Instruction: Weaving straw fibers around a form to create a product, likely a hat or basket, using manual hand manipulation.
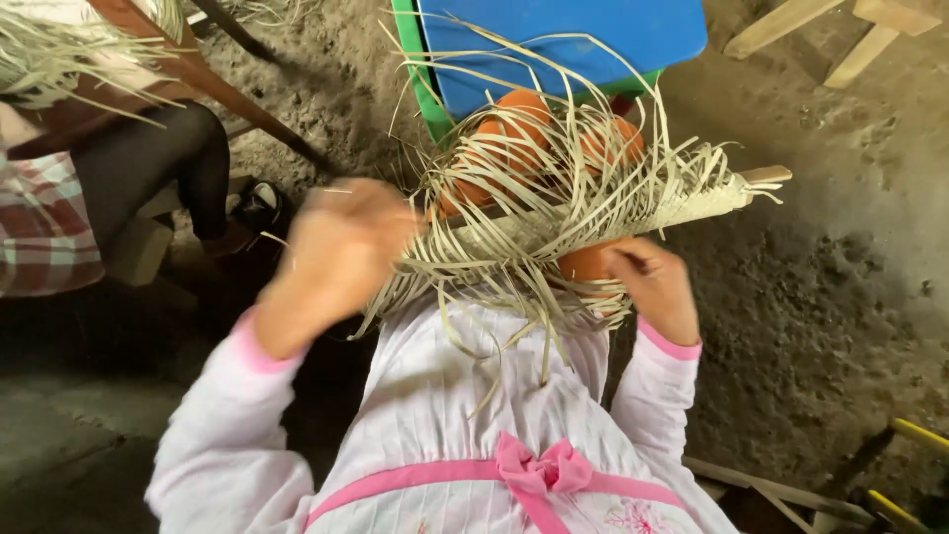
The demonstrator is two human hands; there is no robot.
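A half-woven strip of pale dry palm straw (633, 210) lies across my lap, wrapped along a flat wooden slat whose end (766, 175) sticks out to the right. Loose straw ends (514, 267) fan out from it in all directions. My left hand (341, 252) is blurred and closed at the left end of the weave, pinching strands. My right hand (652, 282) grips strands under the weave's middle. Orange rounded shapes (519, 124), my knees, show behind the straw.
A blue and green plastic stool (563, 40) stands just beyond my knees on the dirt floor (830, 297). Another person sits at the upper left, with a dark-clad leg (158, 163) and more straw. Wooden laths (830, 30) lie upper right; yellow rods (914, 435) lower right.
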